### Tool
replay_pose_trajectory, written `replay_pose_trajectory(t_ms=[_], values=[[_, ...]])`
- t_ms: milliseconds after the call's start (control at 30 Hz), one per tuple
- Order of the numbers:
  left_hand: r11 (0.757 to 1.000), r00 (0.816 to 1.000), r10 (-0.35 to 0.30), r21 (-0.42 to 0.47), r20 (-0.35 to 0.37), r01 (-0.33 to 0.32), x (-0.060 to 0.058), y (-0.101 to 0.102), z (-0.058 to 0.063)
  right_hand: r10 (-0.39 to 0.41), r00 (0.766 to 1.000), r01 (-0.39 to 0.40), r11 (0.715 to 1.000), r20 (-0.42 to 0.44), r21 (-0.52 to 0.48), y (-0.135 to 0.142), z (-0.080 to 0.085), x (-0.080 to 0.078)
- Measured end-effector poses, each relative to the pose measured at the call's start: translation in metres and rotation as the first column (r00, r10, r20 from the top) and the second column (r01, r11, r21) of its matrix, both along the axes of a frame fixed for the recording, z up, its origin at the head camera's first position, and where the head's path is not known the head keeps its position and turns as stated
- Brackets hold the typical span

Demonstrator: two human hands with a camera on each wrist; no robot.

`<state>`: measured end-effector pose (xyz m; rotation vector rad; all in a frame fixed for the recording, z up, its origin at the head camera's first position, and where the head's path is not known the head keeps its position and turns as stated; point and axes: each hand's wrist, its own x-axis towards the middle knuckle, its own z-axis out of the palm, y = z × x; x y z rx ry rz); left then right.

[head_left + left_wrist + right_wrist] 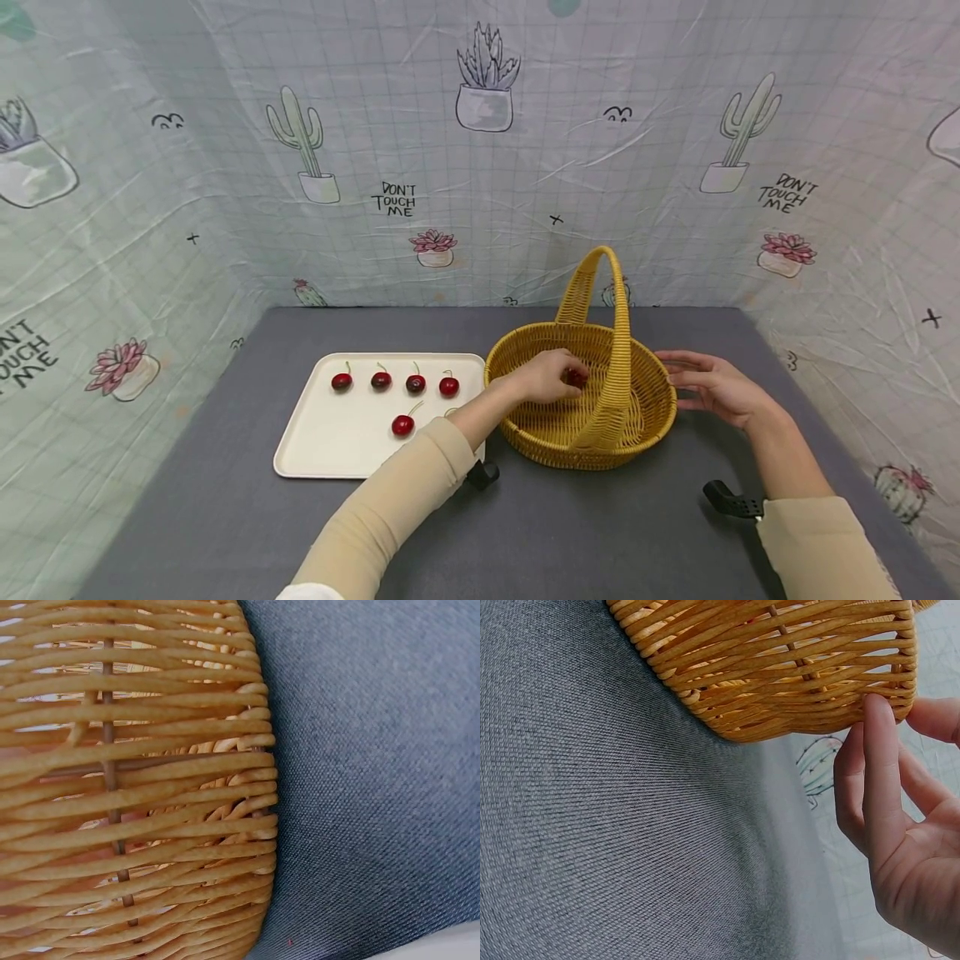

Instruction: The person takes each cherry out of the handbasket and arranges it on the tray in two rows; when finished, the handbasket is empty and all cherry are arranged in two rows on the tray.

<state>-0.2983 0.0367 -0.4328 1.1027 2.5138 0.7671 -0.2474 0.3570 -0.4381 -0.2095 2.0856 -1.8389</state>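
Observation:
My left hand (551, 377) reaches over the left rim into a yellow woven basket (517, 432). Its thumb and fingers pinch a dark red cherry (576, 377), partly hidden by the fingers. Basket weave fills much of the left wrist view and mostly hides that hand. At the basket's right side is my right hand (718, 390), its fingers extended. In the right wrist view a fingertip (880, 709) touches the outer wall just below the rim. Left of the basket, several stemmed cherries lie on a white tray (330, 442), including a lone front cherry (402, 426).
An arched handle (618, 350) rises across the basket's middle. My left forearm (420, 475) passes over the tray's right front corner. A grey cloth (585, 533) covers the table, and a printed curtain (375, 108) encloses the back and sides.

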Motion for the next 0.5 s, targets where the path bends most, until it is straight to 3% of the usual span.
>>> replay_pose_trajectory(t_ms=[300, 500], values=[[1.000, 1.000, -0.009, -0.017, 0.010, 0.009, -0.0048, -0.0013, -0.0047, 0.002, 1.000, -0.002, 1.000, 0.008, -0.025, 0.0004, -0.0015, 0.0002], [0.999, 0.999, -0.004, -0.051, -0.035, 0.002, -0.0050, -0.0030, -0.0042, 0.003, 1.000, -0.003, 1.000, -0.001, -0.025, 0.0013, -0.0018, 0.0001]])
